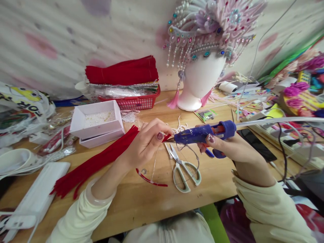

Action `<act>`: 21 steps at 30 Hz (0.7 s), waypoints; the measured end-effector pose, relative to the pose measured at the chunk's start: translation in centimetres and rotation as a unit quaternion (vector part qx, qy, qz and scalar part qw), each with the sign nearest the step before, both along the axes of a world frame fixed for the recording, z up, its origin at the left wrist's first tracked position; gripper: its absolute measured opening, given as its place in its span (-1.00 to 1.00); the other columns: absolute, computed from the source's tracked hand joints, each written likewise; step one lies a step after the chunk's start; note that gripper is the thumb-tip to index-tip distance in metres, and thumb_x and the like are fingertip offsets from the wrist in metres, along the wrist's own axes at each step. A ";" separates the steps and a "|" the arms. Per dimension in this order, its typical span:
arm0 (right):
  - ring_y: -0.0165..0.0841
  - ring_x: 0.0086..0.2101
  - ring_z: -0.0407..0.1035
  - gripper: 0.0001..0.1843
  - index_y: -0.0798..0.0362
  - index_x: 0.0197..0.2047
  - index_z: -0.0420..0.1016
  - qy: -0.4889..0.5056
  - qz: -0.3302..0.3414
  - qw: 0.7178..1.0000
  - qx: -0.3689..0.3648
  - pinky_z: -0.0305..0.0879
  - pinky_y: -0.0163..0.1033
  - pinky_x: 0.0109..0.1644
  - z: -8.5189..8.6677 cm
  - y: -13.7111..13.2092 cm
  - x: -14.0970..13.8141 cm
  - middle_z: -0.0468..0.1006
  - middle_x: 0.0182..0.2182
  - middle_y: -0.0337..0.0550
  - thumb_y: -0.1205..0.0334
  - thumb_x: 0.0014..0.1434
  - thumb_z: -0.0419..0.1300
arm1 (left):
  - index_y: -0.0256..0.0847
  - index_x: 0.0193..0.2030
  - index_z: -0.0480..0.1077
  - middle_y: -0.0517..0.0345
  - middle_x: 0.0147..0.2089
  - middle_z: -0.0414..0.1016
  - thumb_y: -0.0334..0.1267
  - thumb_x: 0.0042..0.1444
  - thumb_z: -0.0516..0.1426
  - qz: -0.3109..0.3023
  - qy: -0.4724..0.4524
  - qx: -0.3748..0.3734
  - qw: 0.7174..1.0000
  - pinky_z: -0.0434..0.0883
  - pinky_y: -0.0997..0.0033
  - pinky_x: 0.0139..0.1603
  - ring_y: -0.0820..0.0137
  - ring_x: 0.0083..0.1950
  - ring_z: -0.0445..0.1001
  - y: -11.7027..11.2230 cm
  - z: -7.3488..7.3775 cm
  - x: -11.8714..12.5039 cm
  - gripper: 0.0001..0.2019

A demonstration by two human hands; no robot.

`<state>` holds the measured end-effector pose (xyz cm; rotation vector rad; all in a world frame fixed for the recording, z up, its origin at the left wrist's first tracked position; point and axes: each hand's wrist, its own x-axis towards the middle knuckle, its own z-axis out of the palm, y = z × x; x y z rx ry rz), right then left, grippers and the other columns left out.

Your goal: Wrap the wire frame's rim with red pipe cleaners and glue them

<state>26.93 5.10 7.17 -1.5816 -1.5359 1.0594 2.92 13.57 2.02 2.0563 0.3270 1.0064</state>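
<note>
My right hand (222, 143) is wrapped round a blue hot glue gun (194, 134), its nozzle pointing left. At the nozzle, my left hand (149, 140) pinches a small red fuzzy strip (166, 137), which looks like pipe cleaner. Thin wire loops hang below the fingers, and a curved red-covered piece (152, 182) shows lower down; whether it joins the pinched strip I cannot tell. Under the glue gun lie scissors (181, 165) with pale handles, blades partly open. A bundle of red pipe cleaners (101, 160) lies behind my left wrist, partly covered by it.
A white mannequin head (202, 77) wears a beaded pink headdress (215, 27). Left of it stand a red basket (141, 102) and white boxes (96, 123) with small beads. A black phone (257, 145), power strip (288, 145) and cables crowd the right; a white device (37, 192) lies left.
</note>
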 end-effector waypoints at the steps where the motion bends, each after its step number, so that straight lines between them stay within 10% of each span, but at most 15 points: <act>1: -0.39 -0.64 0.29 -0.25 0.06 -0.59 0.53 -0.001 -0.004 1.000 -0.003 0.10 -0.34 -0.70 0.1 0.0 -0.1 0.49 -0.63 -0.12 -0.57 -0.12 0.25 | -0.13 -0.03 0.44 0.04 -0.12 0.48 0.00 0.47 -0.15 -0.003 -0.003 -0.001 1.000 0.31 0.19 -0.04 0.27 -0.06 0.43 0.0 0.0 0.0 -0.60; 21: -0.39 -0.62 0.32 -0.26 0.04 -0.63 0.44 0.009 -0.009 1.000 0.008 0.17 -0.35 -0.70 0.1 -0.1 0.1 0.47 -0.63 -0.14 -0.57 -0.11 0.25 | -0.14 -0.04 0.45 0.06 -0.15 0.47 -0.01 0.47 -0.14 0.008 0.002 0.006 1.000 0.31 0.20 -0.02 0.29 -0.11 0.42 -0.2 0.3 0.0 -0.60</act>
